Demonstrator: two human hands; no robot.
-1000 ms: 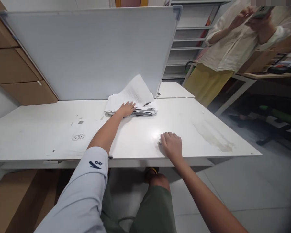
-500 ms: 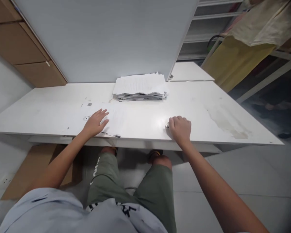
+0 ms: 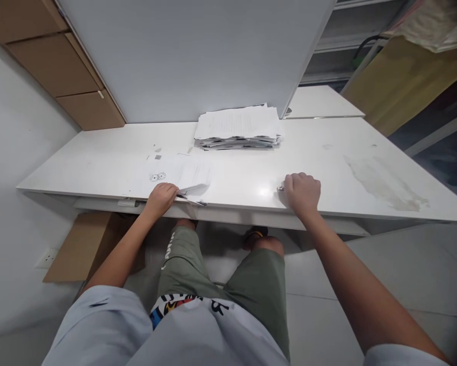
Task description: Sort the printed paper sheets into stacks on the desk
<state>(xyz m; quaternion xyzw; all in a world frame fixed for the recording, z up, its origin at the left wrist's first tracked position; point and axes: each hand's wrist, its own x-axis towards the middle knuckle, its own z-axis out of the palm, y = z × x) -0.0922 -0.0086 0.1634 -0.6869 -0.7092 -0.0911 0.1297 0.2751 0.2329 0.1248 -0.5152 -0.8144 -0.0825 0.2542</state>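
My left hand (image 3: pixel 161 198) is closed on the near edge of some printed paper sheets (image 3: pixel 192 170) at the front of the white table (image 3: pixel 243 175). The sheets' near right corner is lifted and curled, with a darker edge showing beneath. On the sheets' left part is a round black print. To the right, my right hand (image 3: pixel 303 192) rests on the tabletop in a fist. A small shiny metal thing (image 3: pixel 280 188) pokes out of its left side; the rest is hidden in the fingers, so its kind does not show.
A thick stack of papers (image 3: pixel 238 127) lies at the back, against a grey-white panel (image 3: pixel 197 56). Cardboard boxes (image 3: pixel 91 109) stand at the back left. An open cardboard box (image 3: pixel 79 249) is on the floor below. A yellow cloth (image 3: pixel 399 81) hangs at the right.
My left hand, open and flat over the sheets before, has drawn back to the table's front edge and closed on them, lifting a corner. My right fist stays put; the view has shifted.
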